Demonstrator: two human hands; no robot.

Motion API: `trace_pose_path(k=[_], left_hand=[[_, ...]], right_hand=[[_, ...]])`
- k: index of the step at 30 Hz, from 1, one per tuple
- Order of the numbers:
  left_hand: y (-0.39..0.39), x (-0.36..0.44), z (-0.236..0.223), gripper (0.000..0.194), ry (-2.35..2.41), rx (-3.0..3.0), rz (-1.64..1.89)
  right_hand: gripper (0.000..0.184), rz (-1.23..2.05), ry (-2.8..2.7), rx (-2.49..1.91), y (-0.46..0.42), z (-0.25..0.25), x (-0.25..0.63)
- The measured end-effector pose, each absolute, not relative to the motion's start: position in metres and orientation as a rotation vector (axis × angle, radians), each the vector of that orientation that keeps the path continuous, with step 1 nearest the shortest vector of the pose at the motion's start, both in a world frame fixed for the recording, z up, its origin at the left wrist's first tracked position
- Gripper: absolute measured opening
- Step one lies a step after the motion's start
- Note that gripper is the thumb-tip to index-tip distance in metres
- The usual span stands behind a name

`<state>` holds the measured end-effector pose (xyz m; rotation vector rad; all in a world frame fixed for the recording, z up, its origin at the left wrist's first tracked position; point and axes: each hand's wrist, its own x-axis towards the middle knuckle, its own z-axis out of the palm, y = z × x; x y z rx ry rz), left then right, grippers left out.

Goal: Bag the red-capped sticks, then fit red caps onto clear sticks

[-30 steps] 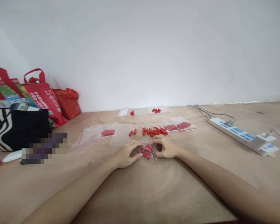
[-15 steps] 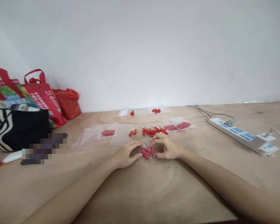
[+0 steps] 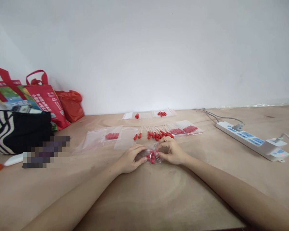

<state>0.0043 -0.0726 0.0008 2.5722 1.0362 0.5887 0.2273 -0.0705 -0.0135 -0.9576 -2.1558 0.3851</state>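
Between my two hands is a small clear plastic bag [image 3: 156,158] with several red-tipped sticks [image 3: 151,157] inside it. My left hand [image 3: 132,159] grips the bag's left side with thumb and fingers. At its right side, my right hand [image 3: 173,151] pinches the plastic. Just beyond the hands, loose red-tipped sticks [image 3: 156,136] lie fanned out on the table, their pale stems pointing away. A flat clear bag [image 3: 125,141] rests left of them. Filled bags [image 3: 190,128] lie to the right, and another filled bag [image 3: 112,136] lies to the left.
More clear bags with red pieces [image 3: 162,114] lie near the wall. A white power strip [image 3: 247,138] with plugs and cords is on the right. Red shopping bags [image 3: 47,99], a red plastic bag [image 3: 71,106] and a black striped bag [image 3: 26,131] stand on the left of the wooden table [image 3: 144,199].
The red tips in the held bag have shifted and look more bunched together. My right fingers have moved slightly on the plastic. My left hand stays nearly in place.
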Motion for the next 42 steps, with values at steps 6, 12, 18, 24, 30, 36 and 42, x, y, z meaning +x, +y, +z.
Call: trace_pose_path(k=[6,12,18,24,30,36,42], left_hand=[[-0.072,0.004,0.000,0.031,1.018,2.581,0.590],[-0.073,0.005,0.001,0.031,1.021,2.576,0.582],[-0.074,0.004,0.002,0.033,1.045,2.582,0.560],[-0.073,0.004,0.002,0.031,1.050,2.588,0.563],[-0.072,0.003,-0.001,0.032,1.042,2.607,0.542],[-0.072,0.003,0.001,0.034,1.067,2.593,0.529],[-0.072,0.003,0.001,0.034,1.065,2.556,0.536]], right_hand=[[0.032,0.483,-2.333,-0.924,-0.074,-0.007,0.234],[0.012,0.613,-2.313,-0.872,-0.076,-0.003,0.232],[0.016,0.756,-2.252,-0.977,-0.074,-0.001,0.241],[0.015,0.767,-2.279,-0.906,-0.072,-0.006,0.240],[0.020,0.720,-2.284,-0.952,-0.069,-0.004,0.247],[0.017,0.905,-2.220,-1.018,-0.064,-0.006,0.252],[0.013,0.925,-2.239,-1.199,-0.060,0.007,0.272]])
